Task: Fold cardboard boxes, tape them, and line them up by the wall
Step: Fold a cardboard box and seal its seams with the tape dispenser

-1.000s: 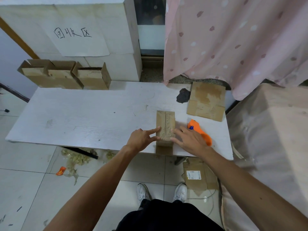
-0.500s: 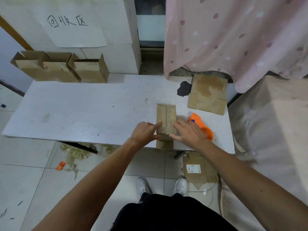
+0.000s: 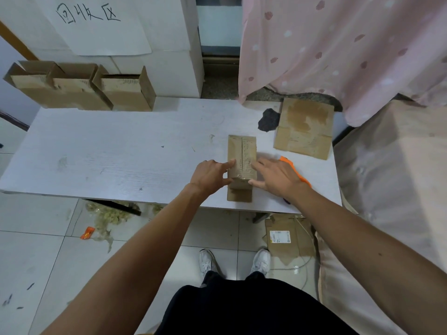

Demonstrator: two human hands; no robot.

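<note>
My left hand [image 3: 210, 176] and right hand [image 3: 275, 176], fingers fairly straight, press the opposite sides of the folded box [image 3: 242, 155] near the table's [image 3: 121, 153] front edge. I should squeeze evenly, keeping the top seam shut and square.

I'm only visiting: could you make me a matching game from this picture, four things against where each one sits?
1 small box
2 flat cardboard sheet
3 orange tape dispenser
4 three open boxes

A in a row by the wall
B partly hidden by the right hand
C far right corner of the table
D between left hand and right hand

Pairs: 1-D, 2-C, 3-B, 4-A
</note>
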